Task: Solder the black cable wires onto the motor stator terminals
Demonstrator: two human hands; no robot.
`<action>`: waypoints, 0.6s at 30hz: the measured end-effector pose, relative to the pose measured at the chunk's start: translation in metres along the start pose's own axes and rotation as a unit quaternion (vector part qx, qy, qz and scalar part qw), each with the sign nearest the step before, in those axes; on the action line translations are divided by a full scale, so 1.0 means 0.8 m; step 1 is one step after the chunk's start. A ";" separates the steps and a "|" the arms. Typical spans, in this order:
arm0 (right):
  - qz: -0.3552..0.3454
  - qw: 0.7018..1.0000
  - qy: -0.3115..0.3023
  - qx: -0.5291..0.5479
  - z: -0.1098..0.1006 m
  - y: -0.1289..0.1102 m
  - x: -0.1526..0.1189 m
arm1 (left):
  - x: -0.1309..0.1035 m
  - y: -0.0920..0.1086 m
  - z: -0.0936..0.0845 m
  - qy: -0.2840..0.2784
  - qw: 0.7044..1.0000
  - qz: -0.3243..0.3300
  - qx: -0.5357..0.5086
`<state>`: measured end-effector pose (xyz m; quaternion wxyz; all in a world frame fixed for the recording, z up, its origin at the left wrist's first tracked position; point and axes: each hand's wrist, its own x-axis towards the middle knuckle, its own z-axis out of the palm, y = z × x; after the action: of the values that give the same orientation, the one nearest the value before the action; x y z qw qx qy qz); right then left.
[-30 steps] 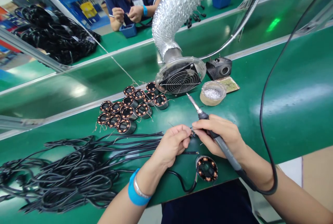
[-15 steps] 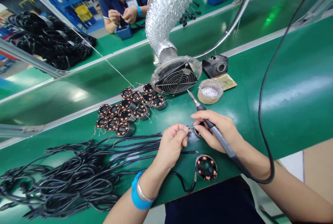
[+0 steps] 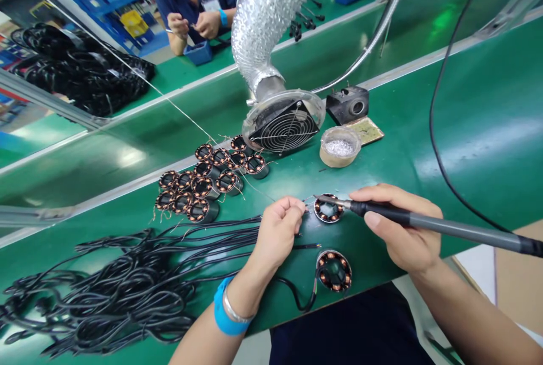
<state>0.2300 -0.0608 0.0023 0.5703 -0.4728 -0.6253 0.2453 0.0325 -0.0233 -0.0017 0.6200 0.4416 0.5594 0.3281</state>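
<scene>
My right hand [image 3: 403, 229] is closed around a soldering iron [image 3: 441, 223], its tip pointing left at thin wire ends just above a copper-wound motor stator [image 3: 328, 217]. Left of that stator, my left hand [image 3: 283, 226] pinches a wire, its fingertips partly hiding it. Solder strand [image 3: 261, 192] runs from the upper left down toward these fingers. A second stator [image 3: 334, 270], joined to a black cable [image 3: 297, 297], lies nearer the table's front edge. Black cables [image 3: 237, 235] stretch under and behind my left wrist.
Several stators [image 3: 203, 187] stand grouped at centre left, beside a heap of black cables [image 3: 123, 291]. A fume extractor [image 3: 286, 127] hangs behind my hands, near a round tub [image 3: 340, 147] and an iron holder [image 3: 348, 106]. Across the bench, a person [image 3: 199, 14] works with both hands.
My right hand has moved right and turned the iron from pointing up and away to pointing left, tip at the wire ends. My left hand stays nearly in place.
</scene>
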 end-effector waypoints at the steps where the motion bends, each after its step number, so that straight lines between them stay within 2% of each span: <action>1: 0.008 1.000 0.003 0.000 0.000 0.000 -0.001 | 0.000 0.000 0.000 0.000 1.000 0.000 0.000; 8: 0.023 1.000 -0.012 -0.007 0.001 -0.003 -0.001 | -0.001 0.000 -0.001 -0.005 1.000 -0.001 0.002; 13: 0.010 1.000 -0.008 -0.013 0.003 -0.006 0.001 | 0.000 0.000 0.000 -0.010 1.000 0.001 0.000; 18: -0.016 0.999 -0.031 -0.012 0.006 -0.010 0.001 | 0.001 0.000 -0.001 -0.008 1.000 0.000 0.008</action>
<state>0.2228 -0.0620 0.0081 0.5491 -0.4617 -0.6529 0.2432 0.0315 -0.0226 -0.0022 0.6212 0.4492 0.5565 0.3204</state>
